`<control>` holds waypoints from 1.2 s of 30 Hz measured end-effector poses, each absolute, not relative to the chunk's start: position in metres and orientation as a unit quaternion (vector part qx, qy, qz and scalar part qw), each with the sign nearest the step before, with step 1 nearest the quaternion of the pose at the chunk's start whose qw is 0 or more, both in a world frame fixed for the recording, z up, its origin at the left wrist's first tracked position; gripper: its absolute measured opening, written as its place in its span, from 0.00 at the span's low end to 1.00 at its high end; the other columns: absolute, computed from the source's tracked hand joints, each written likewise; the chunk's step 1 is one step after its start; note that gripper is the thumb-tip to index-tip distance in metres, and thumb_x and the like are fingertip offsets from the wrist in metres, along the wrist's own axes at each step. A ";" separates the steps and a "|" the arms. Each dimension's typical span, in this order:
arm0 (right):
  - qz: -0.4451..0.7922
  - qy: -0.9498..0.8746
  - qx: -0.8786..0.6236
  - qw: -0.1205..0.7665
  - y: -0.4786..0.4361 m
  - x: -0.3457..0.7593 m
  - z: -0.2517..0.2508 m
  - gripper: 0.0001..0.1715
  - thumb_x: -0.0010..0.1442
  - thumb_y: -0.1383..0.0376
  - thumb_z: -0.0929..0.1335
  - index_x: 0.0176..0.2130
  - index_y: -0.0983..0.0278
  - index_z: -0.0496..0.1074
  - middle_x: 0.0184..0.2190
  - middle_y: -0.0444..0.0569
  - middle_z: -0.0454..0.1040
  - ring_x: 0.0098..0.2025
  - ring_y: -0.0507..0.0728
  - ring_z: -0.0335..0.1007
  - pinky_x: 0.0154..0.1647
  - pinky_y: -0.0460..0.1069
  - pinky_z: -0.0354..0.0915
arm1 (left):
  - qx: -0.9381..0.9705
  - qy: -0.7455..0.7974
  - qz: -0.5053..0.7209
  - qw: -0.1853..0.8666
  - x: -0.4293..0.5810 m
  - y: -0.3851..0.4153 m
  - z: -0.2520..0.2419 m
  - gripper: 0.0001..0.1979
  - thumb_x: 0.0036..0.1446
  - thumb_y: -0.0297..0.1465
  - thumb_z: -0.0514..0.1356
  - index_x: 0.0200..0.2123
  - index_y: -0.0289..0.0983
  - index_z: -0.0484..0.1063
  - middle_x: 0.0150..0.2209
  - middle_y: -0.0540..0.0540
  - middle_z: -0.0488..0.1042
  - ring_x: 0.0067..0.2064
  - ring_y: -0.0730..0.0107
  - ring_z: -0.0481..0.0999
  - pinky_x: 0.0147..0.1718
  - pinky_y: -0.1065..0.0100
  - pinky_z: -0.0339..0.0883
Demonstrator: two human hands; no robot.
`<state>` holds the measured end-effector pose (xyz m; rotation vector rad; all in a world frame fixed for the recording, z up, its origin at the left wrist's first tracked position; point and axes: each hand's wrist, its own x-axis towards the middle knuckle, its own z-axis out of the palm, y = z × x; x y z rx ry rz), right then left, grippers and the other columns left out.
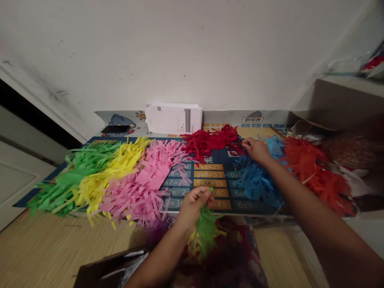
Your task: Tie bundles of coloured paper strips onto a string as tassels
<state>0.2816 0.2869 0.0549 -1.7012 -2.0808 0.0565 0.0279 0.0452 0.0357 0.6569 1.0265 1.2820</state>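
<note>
My left hand (196,202) pinches the top of a green paper tassel (206,232) at the table's front edge; its fringe hangs down, blurred. Yellow fringe (195,242) shows beside and below it. Further back, the fingertips of my right hand (255,149) are drawn together between the red paper tassels (214,140) and the blue paper tassels (258,180). What they grip, if anything, is not clear. Left of my left hand lie pink tassels (150,172), yellow tassels (120,166) and green tassels (87,164). Orange-red tassels (315,172) lie beyond my right forearm.
A printed multiplication-table mat (210,174) covers the table. Against the wall stands a white box (174,118) with a barcode, and a dark phone-like slab (115,129) lies to its left. A dark open box (111,268) sits below the front edge. Cluttered items fill the right side.
</note>
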 end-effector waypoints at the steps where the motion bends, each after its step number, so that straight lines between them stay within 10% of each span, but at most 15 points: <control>1: 0.012 -0.748 -0.620 0.236 0.282 0.280 0.060 0.11 0.60 0.64 0.66 0.41 0.62 0.77 0.40 0.55 0.81 0.45 0.64 0.74 0.50 0.57 0.61 | 0.290 0.452 0.560 0.631 0.028 0.045 0.035 0.24 0.40 0.46 0.74 0.33 0.34 0.75 0.25 0.51 0.76 0.23 0.77 0.70 0.25 0.74 0.62; 9: 0.206 -0.803 -0.393 0.397 0.127 0.217 0.060 0.15 0.66 0.56 0.64 0.39 0.54 0.79 0.40 0.48 0.79 0.44 0.60 0.74 0.47 0.56 0.69 | 0.481 0.531 0.562 0.413 0.018 0.043 0.040 0.10 0.54 0.37 0.66 0.31 0.36 0.80 0.25 0.49 0.74 0.28 0.73 0.70 0.30 0.71 0.62; 17: 0.504 -0.501 -0.456 0.537 0.061 0.174 0.016 0.11 0.51 0.58 0.76 0.34 0.60 0.76 0.30 0.45 0.79 0.34 0.56 0.76 0.36 0.50 0.71 | 0.582 0.513 0.533 0.337 0.018 0.039 0.041 0.06 0.58 0.32 0.65 0.31 0.37 0.81 0.30 0.46 0.80 0.33 0.69 0.76 0.36 0.70 0.68; 28: 0.444 -0.612 -0.465 0.461 0.052 0.193 0.028 0.07 0.54 0.58 0.74 0.34 0.57 0.78 0.33 0.45 0.79 0.37 0.57 0.75 0.42 0.51 0.69 | 0.631 0.544 0.444 0.330 0.011 0.034 0.058 0.04 0.56 0.34 0.67 0.31 0.42 0.83 0.31 0.46 0.82 0.33 0.65 0.78 0.38 0.67 0.70; 36: 0.653 -0.501 -0.415 0.388 0.059 0.195 0.030 0.09 0.45 0.59 0.77 0.28 0.60 0.79 0.25 0.44 0.79 0.26 0.54 0.73 0.27 0.47 0.67 | 0.635 0.514 0.406 0.409 0.003 0.039 0.063 0.06 0.49 0.36 0.72 0.28 0.40 0.82 0.31 0.43 0.83 0.33 0.62 0.80 0.38 0.66 0.72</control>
